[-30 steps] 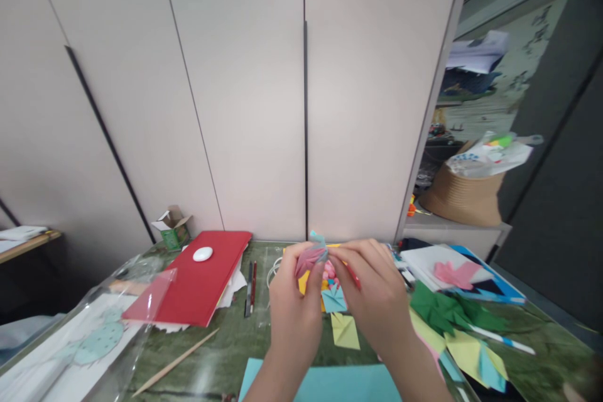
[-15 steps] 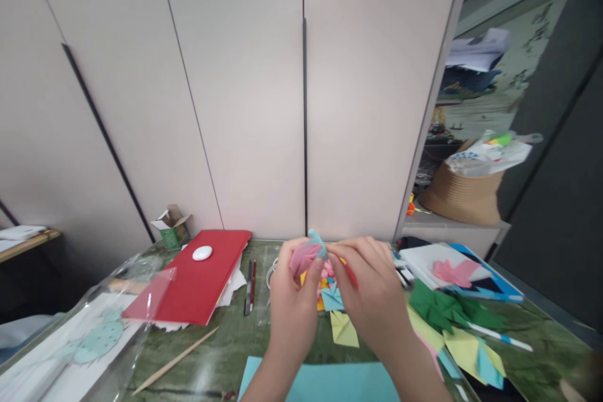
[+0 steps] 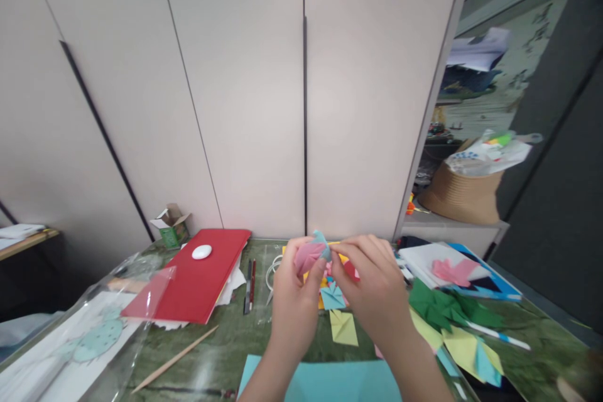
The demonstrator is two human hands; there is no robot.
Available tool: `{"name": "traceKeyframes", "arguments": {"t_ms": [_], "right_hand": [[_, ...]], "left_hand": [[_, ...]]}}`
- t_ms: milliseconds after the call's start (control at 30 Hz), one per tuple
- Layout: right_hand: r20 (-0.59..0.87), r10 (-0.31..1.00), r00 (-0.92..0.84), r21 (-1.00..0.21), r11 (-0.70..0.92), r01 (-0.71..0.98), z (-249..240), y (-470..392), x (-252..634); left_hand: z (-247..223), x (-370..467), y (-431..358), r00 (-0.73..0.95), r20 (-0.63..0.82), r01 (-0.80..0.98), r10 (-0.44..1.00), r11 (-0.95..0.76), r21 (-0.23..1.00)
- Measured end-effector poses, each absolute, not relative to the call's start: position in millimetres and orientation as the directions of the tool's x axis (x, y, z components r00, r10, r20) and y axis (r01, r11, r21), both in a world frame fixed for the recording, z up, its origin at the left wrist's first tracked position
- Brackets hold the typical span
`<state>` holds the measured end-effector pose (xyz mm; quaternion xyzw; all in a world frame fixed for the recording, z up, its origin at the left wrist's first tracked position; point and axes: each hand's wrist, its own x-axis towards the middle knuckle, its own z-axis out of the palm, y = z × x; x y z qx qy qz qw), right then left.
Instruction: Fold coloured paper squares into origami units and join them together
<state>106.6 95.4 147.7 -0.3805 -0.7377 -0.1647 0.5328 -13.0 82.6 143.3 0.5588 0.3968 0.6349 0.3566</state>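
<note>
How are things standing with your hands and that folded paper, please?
Left hand gripping pink-and-blue paper piece. Right hand at its blue edge, grip unclear. Blue folded square and yellow folded square lower in view; nothing seen blocking either hand.

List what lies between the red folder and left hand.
Head view, left to right: white papers jutting from the red folder, a dark pen-like tool, a red pen, then white-handled scissors and clear plastic by the left hand.

Folder point(image 3: 198, 282) left of pens point(image 3: 253, 282); likely scissors point(image 3: 268, 276) partly behind left hand point(image 3: 298, 295)
</note>
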Motion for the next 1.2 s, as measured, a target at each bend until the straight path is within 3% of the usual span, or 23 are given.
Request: {"name": "traceKeyframes", "arguments": {"t_ms": [267, 633, 833, 1033, 1200], "right_hand": [[0.886, 0.443, -0.133, -0.219, 0.656, 0.723, 146.8, 95.0, 103.3], [0.917, 0.358, -0.175, -0.124, 0.673, 0.729, 148.3, 97.8, 106.1], [0.938, 0.326, -0.114, -0.143, 0.666, 0.732, 148.1, 98.9, 104.1], [0.896, 0.425, -0.125, -0.233, 0.692, 0.683, 147.0, 96.9, 107.3], [0.882, 0.446, -0.153, -0.239, 0.703, 0.67, 147.7, 94.1, 109.1]], "left_hand": [[141.2, -15.5, 86.5, -0.097, 0.365, -0.125, 0.926, -0.376, 0.918], [139.6, -15.7, 82.3, -0.111, 0.449, 0.116, 0.886, -0.438, 0.892], [140.9, -14.6, 81.5, -0.098, 0.429, 0.016, 0.898, -0.43, 0.903], [142.2, -16.6, 83.3, -0.092, 0.373, -0.108, 0.923, -0.381, 0.918], [143.7, -17.0, 83.4, -0.081, 0.361, -0.149, 0.929, -0.37, 0.917]]}}
